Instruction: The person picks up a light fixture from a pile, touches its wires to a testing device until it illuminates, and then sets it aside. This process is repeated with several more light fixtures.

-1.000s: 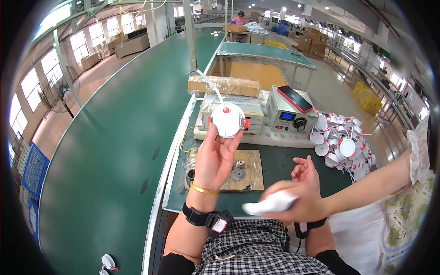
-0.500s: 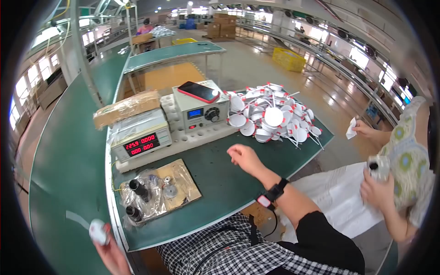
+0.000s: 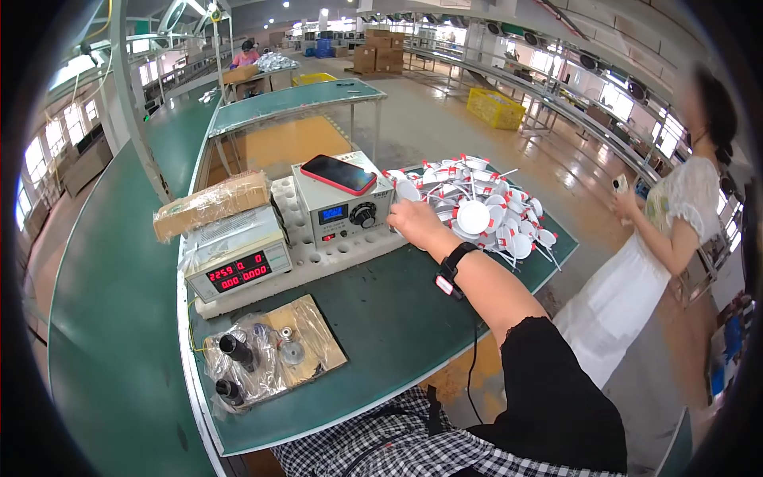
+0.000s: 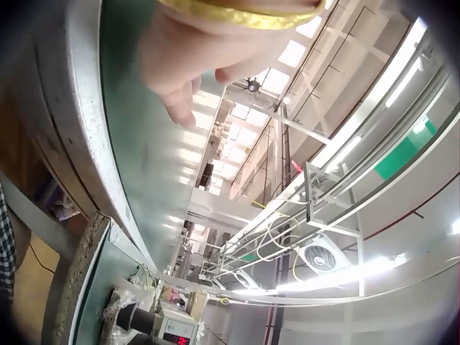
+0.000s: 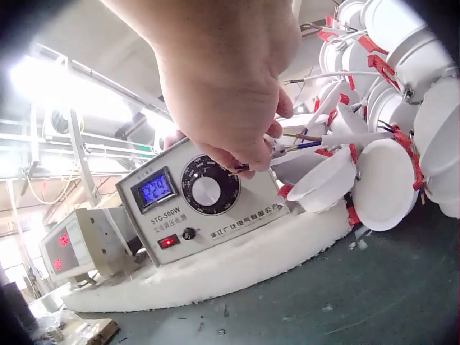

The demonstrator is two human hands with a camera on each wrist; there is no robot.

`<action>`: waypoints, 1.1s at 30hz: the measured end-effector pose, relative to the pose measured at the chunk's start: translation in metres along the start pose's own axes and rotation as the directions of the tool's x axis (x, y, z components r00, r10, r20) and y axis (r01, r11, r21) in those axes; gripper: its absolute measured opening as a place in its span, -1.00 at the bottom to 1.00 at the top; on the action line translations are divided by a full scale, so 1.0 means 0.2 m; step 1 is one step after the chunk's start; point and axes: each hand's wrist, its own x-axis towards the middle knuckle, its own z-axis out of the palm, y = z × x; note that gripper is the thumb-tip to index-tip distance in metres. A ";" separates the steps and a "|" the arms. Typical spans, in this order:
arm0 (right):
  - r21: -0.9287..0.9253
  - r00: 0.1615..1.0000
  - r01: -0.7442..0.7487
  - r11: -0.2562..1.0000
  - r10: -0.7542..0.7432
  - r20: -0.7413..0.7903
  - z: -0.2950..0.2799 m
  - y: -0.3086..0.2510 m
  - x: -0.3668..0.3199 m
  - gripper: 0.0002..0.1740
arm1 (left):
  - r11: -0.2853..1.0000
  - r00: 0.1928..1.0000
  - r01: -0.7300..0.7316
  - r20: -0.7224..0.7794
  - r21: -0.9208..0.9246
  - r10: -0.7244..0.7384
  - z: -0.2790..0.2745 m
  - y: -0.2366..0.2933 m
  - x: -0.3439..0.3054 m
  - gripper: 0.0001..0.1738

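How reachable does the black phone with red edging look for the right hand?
Probably yes: the right hand is near the grey metal box under the phone, and nothing covers it. The fingers seem closed on a white cable, though.

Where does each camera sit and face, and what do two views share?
Head: on the head, forward and down over the bench; right hand, black sleeve, checked garment show.
Left wrist: worn there, past left hand and bracelet towards windows.
Right wrist: worn there, past right hand, pinching wires, towards dial box.
Head and right wrist share dial box.
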 end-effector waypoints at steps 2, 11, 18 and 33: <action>0.061 0.998 -0.042 0.997 0.045 -0.046 -0.01 0.04 -0.03 -0.87 | 0.781 0.978 0.160 0.207 -0.604 -0.041 -0.13 -0.03 0.05 -0.54; 0.713 0.845 -0.240 0.659 0.504 -0.181 -0.27 0.07 -0.28 -0.75 | 0.989 0.999 -0.014 -0.040 -0.146 0.008 0.66 0.10 -0.01 -0.54; 0.979 0.791 -0.175 0.109 0.607 0.074 -0.51 -0.20 -0.31 -0.79 | 0.998 0.993 0.068 0.097 -0.008 -0.067 1.11 0.00 0.00 -0.52; 0.909 0.915 -0.398 -0.122 0.016 0.402 -0.53 -1.05 -0.26 -0.81 | 0.667 0.567 -0.634 0.822 0.391 0.058 1.93 -0.44 -0.01 -0.83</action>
